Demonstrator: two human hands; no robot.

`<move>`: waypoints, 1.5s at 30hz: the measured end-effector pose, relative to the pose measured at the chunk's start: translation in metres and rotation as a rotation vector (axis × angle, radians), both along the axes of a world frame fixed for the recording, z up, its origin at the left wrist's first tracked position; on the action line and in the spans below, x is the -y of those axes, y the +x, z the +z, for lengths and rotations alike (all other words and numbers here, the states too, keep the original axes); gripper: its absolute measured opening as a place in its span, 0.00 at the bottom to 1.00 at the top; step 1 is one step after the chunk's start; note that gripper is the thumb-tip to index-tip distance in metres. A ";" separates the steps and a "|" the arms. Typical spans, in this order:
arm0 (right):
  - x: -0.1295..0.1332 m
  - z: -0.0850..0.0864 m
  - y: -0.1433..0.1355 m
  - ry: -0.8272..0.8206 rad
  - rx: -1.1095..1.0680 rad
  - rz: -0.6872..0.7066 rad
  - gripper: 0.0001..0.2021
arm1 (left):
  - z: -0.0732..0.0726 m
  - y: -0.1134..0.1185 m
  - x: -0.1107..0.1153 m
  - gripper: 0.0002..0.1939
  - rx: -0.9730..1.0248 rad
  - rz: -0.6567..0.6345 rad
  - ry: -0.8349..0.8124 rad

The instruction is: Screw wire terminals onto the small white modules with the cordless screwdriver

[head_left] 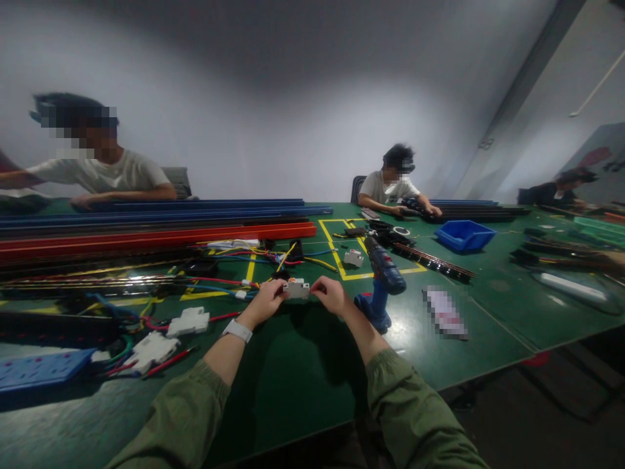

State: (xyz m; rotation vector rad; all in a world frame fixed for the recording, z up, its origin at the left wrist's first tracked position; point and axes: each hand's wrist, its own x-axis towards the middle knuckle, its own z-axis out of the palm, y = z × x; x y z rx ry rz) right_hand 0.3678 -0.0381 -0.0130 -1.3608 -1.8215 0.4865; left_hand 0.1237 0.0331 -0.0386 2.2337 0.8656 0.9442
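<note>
My left hand is closed on the left end of a small white circuit breaker, held above the green table. At the breaker's right end, the thumb and finger of my right hand are pinched together; whatever sits between them is too small to make out. Coloured wires in red, blue and yellow lie just beyond and left of my left hand. Another breaker-like white piece rests farther back. A blue cordless drill stands upright to the right of my right hand.
White breakers with red leads and a blue socket strip lie at left. Long red channels and blue ones stretch behind. A blue bin and a phone-like object lie right. Co-workers sit across the table.
</note>
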 end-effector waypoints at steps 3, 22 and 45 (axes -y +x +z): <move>-0.003 -0.003 0.001 0.019 -0.034 -0.003 0.06 | 0.000 0.001 0.002 0.19 0.036 -0.004 0.005; 0.016 0.008 0.001 0.184 -0.040 -0.105 0.14 | 0.007 0.008 0.008 0.15 -0.279 0.099 0.205; 0.098 0.027 0.108 0.112 -0.769 -0.451 0.41 | 0.006 0.006 -0.001 0.14 -0.253 0.173 0.167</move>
